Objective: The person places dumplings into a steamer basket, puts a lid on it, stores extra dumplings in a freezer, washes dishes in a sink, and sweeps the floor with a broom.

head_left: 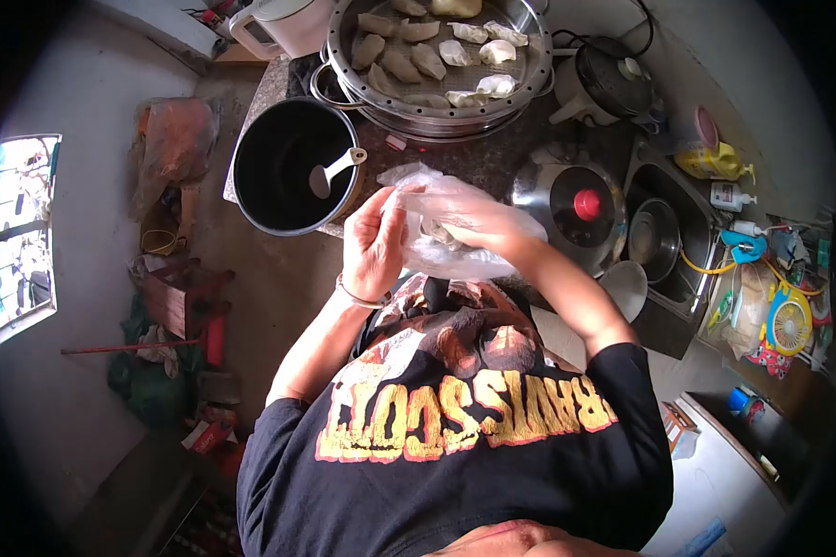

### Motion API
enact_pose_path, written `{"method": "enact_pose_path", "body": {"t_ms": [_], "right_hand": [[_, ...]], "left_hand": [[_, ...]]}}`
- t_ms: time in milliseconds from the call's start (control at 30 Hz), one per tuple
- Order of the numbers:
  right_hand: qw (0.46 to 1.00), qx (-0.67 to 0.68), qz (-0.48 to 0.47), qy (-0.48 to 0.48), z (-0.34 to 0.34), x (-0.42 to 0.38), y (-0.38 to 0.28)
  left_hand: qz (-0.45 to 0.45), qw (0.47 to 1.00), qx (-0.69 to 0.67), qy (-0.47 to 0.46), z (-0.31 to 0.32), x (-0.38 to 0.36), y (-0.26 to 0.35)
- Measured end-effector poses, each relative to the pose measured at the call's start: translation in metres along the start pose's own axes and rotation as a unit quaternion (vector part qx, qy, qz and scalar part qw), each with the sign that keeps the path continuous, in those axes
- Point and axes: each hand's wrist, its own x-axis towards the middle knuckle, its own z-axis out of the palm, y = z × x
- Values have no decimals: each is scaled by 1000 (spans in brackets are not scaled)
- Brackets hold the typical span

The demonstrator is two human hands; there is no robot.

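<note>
A thin clear plastic bag (478, 255) is held in front of my chest, at the counter's front edge. My left hand (376, 243) is closed, its thumb and fingers pinching the bag's opening at the left. From the right, my right hand (469, 232) reaches inside the bag, its fingers hidden by the plastic and by something pale and greyish in there. Just beyond the hands stands a dark inner pot (283, 167) with a white rice paddle (336, 174) at its rim. Dumplings (421, 60) lie spread on a perforated steamer tray (348, 74) at the back.
To the right are a lidded pot with a red knob (586, 204), a black-lidded kettle (613, 79) and a sink (692, 269) with a metal bowl (655, 239). A white jug (293, 28) stands back left. Bottles (715, 162) line the right wall.
</note>
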Motion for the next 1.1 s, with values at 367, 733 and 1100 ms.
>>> {"method": "enact_pose_path", "body": {"t_ms": [367,733,1100], "right_hand": [[876,-397,-156,223,15,-64,-58],[910,-284,-293,78,24,-29,-93],[897,-357,-165,203,-26,-56,-115]], "left_hand": [[43,991,41,-123,36,3,22],[12,979,149,-141,-28,22,-150],[2,986,56,-154,-11,25,-182]]}}
